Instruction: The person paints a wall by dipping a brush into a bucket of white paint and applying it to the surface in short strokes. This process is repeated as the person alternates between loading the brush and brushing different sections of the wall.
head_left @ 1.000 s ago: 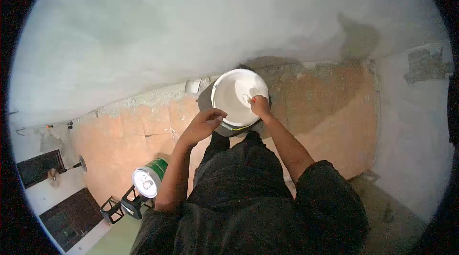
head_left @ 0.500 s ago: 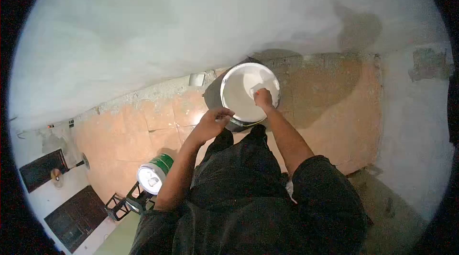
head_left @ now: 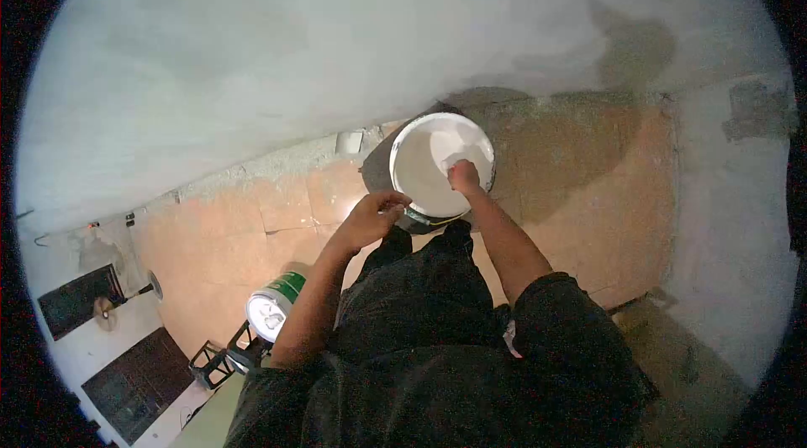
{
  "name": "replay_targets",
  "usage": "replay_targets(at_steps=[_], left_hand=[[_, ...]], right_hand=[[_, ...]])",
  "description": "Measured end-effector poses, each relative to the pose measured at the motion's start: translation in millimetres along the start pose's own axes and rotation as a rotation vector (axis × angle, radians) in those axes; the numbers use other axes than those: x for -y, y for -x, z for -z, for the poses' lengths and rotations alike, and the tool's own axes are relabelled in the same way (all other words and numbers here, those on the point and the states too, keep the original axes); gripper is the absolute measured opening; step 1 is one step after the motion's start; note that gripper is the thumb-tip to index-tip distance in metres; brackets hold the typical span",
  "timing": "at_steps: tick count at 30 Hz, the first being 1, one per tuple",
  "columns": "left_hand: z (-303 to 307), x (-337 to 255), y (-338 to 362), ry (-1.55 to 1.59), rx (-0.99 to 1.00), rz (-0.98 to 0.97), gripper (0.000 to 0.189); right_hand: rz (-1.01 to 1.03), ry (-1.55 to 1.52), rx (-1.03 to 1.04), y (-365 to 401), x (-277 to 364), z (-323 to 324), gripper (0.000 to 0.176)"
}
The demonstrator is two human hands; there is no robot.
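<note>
A large bucket (head_left: 397,164) with a white rim stands on the floor against the wall, holding pale, creamy putty (head_left: 420,175). Inside its right part, my right hand (head_left: 464,176) is closed around a putty knife (head_left: 454,159), whose blade is smeared with white; its handle is hidden in my fist. My left hand (head_left: 374,218) is beside the bucket's near left rim, fingers curled toward the thumb. Something greyish shows between those fingertips, too small to make out. The bucket's yellow-green handle (head_left: 450,219) hangs at its near side.
A green-and-white pail (head_left: 286,287) with a white top stands left of my left forearm, by a black stand (head_left: 214,364). A small pale square plate (head_left: 349,143) lies at the wall's foot. A fan (head_left: 104,312) is at far left. The plastered wall (head_left: 336,36) rises ahead.
The view has shifted slightly. My right hand has turned a little with the putty knife inside the bucket, and less of the blade shows. My left hand keeps its place.
</note>
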State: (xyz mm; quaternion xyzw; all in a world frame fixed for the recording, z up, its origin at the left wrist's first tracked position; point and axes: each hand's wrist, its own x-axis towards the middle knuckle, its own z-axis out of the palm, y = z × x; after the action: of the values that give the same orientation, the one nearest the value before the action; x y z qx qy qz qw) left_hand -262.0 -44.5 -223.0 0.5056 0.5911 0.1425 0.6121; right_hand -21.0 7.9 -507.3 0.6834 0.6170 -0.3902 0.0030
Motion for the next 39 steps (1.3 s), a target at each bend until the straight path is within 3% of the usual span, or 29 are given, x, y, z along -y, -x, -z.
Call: replay_targets(at_steps=[2,3,4,6,8,11,12,15,18,19,20,22,23,25,29,32,34,39], left_hand=[[-3,-11,4,0.0,0.055,0.149,0.026],[-6,-11,5,-0.007,0.057,0.146,0.026],[-9,-8,5,0.013,0.041,0.107,0.029],[-12,-10,6,0.033,0.028,0.064,0.031],[-9,-16,7,0.059,0.02,0.106,0.026],[-5,-13,2,0.097,0.005,0.089,0.026],[-6,-14,3,0.134,0.012,0.118,0.026],[-10,-16,1,0.189,-0.008,0.144,0.025],[-18,-7,-4,0.234,-0.016,0.149,0.022],[-23,-8,-4,0.244,-0.004,0.153,0.022],[-29,-8,-5,0.253,0.009,0.156,0.022],[-41,-9,-9,0.267,0.009,0.15,0.022],[-46,-10,-11,0.274,0.012,0.138,0.022],[-54,-9,-14,0.331,0.017,0.126,0.024],[-59,-13,-18,0.302,-0.005,0.193,0.025],[-62,-7,-20,0.219,0.039,0.11,0.027],[-65,-7,-20,0.261,0.029,0.144,0.028],[-70,-3,-24,0.275,-0.004,0.172,0.028]], right_hand=[[0.28,0.117,-0.09,-10,-29,-29,0.028],[0.216,0.155,0.237,-8,-24,-14,0.024],[0.214,0.15,0.231,3,-11,8,0.024],[-0.228,-0.44,0.194,23,13,44,0.02],[-0.262,-0.581,0.213,31,8,56,0.021],[-0.276,-1.025,0.427,40,-9,73,0.024],[-0.281,-1.028,0.424,46,-13,77,0.024],[-0.199,-0.567,0.681,54,-25,80,0.027],[-0.256,-0.525,0.604,68,-34,71,0.019],[-0.176,-0.319,0.462,82,-26,75,0.017],[-0.175,-0.318,0.46,90,-27,75,0.017],[0.155,-0.093,0.067,100,-36,72,0.019],[0.156,-0.092,0.065,102,-40,72,0.019],[0.386,-0.098,-0.144,108,-41,78,0.022],[0.357,0.015,-0.098,98,-35,85,0.02],[0.341,0.049,-0.026,91,-37,87,0.021],[0.189,0.24,0.128,86,-37,91,0.022],[0.231,0.234,0.077,83,-44,89,0.026]])
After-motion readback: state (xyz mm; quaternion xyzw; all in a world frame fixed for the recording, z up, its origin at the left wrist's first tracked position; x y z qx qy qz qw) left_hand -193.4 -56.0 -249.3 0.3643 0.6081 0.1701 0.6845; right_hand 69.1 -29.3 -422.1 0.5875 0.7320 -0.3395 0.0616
